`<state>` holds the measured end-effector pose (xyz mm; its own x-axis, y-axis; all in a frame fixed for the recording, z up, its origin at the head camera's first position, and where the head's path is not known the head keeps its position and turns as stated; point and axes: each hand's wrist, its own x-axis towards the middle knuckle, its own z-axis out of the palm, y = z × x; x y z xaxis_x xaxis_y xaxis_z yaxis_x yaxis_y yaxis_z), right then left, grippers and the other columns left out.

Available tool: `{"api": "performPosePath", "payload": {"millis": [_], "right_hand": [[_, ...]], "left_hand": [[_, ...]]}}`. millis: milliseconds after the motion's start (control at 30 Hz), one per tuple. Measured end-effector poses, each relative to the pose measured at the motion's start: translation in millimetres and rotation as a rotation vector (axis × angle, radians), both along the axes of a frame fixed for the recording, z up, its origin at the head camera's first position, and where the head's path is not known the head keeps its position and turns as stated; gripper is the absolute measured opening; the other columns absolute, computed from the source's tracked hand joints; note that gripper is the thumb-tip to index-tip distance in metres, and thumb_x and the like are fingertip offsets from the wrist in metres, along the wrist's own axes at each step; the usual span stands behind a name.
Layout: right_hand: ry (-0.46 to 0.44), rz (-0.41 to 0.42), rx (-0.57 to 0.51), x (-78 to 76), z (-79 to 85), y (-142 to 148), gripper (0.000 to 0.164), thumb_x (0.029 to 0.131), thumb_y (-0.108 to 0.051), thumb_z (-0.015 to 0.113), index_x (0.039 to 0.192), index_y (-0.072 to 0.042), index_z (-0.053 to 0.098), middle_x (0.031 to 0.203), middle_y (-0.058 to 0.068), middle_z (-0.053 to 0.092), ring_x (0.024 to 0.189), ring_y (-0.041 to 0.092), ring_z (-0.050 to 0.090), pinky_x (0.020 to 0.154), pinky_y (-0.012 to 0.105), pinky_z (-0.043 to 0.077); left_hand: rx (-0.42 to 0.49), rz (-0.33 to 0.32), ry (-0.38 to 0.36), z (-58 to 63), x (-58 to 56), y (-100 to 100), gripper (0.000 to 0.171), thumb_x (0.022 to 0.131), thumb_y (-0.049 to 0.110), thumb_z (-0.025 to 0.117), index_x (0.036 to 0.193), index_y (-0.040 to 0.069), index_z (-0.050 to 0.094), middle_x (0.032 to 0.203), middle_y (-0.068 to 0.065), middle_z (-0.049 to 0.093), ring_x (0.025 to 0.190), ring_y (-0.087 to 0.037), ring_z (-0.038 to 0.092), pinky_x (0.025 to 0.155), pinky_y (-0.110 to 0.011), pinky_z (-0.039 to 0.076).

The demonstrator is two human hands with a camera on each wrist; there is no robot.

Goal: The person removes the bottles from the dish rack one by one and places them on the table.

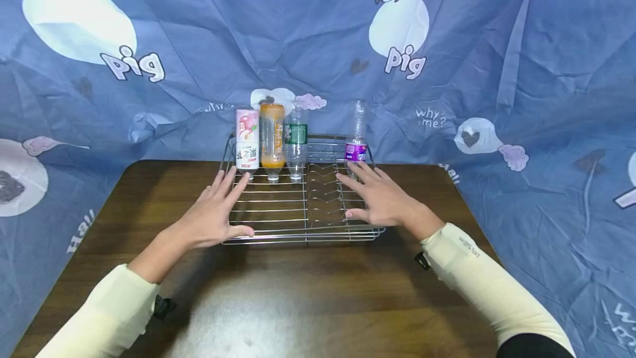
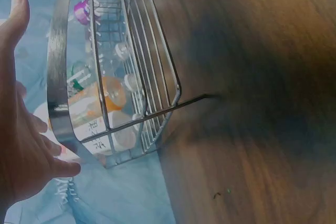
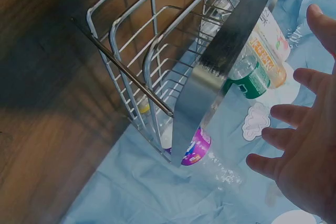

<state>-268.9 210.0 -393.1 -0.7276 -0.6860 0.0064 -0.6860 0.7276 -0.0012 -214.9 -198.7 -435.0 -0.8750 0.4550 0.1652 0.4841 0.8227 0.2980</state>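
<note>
My left hand (image 1: 213,211) is spread with straight fingers over the front left of a wire dish rack (image 1: 298,231), apparently gripping nothing. Likewise spread, my right hand (image 1: 380,198) is over the rack's right side, its fingertips overlapping the base of a clear bottle with a purple label (image 1: 356,152); the right wrist view shows a gap between them. Three bottles stand neck-down at the rack's back left: a pink-and-white one (image 1: 247,140), a clear one with orange lettering (image 1: 272,142) and a clear one with a green label (image 1: 296,134).
The rack stands on a brown wooden table (image 1: 298,303). Its flat metal band (image 2: 58,72) runs along the near upper edge in the left wrist view. Behind the table hangs a blue printed cloth (image 1: 318,32).
</note>
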Motion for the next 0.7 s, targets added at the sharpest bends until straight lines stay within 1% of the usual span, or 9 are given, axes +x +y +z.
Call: {"api": "performPosePath", "payload": {"millis": [67,200,267,400,533,700], "right_hand": [[-0.001,0.001,-0.006,0.4,-0.4,0.4,0.088,0.093,-0.074,0.045,0.163,-0.025,0.022,0.168,0.016,0.010,0.152,0.041,0.010,0.119,0.063,0.012],[0.002,-0.001,-0.009,0.9,-0.2,1.0,0.088,0.093,-0.073,0.045,0.162,-0.025,0.022,0.168,0.016,0.011,0.152,0.041,0.010,0.119,0.062,0.014],[0.008,0.000,-0.010,0.4,-0.5,1.1,0.088,0.093,-0.074,0.045,0.163,-0.026,0.022,0.167,0.016,0.011,0.152,0.042,0.012,0.119,0.063,0.014],[0.015,0.006,-0.003,-1.6,-0.8,1.6,0.088,0.093,-0.076,0.042,0.163,-0.027,0.019,0.167,0.017,0.012,0.151,0.042,0.012,0.119,0.063,0.014],[0.030,0.008,-0.004,-4.7,1.4,2.4,0.089,0.093,-0.075,0.044,0.163,-0.027,0.019,0.167,0.018,0.014,0.151,0.043,0.011,0.119,0.062,0.014],[0.039,0.009,-0.020,-10.5,6.6,4.6,0.091,0.092,-0.070,0.053,0.162,-0.023,0.022,0.166,0.019,0.015,0.150,0.045,0.013,0.119,0.062,0.015]], "left_hand": [[0.015,0.015,-0.005,-2.2,-0.2,-1.4,0.123,0.078,0.064,0.077,0.163,0.012,0.006,0.166,-0.024,-0.006,0.148,-0.054,0.000,0.110,-0.074,0.021],[0.074,0.039,-0.023,-6.0,-0.1,-4.9,0.129,0.075,0.057,0.083,0.163,0.008,0.002,0.165,-0.026,-0.010,0.147,-0.055,0.000,0.114,-0.071,0.018],[0.108,0.051,-0.041,-7.1,0.2,-7.0,0.131,0.074,0.056,0.084,0.162,0.008,0.000,0.165,-0.026,-0.011,0.147,-0.055,0.000,0.115,-0.069,0.015],[0.154,0.071,-0.088,-8.6,1.5,-11.6,0.135,0.073,0.058,0.084,0.162,0.009,-0.005,0.165,-0.025,-0.012,0.149,-0.052,-0.001,0.116,-0.068,0.015],[0.165,0.083,-0.124,-9.9,3.1,-15.7,0.135,0.074,0.058,0.083,0.161,0.008,-0.008,0.164,-0.027,-0.014,0.149,-0.051,-0.001,0.116,-0.068,0.016],[0.163,0.086,-0.132,-12.0,3.9,-18.9,0.137,0.073,0.061,0.083,0.161,0.006,-0.008,0.162,-0.032,-0.011,0.148,-0.053,0.003,0.114,-0.069,0.019]]}}
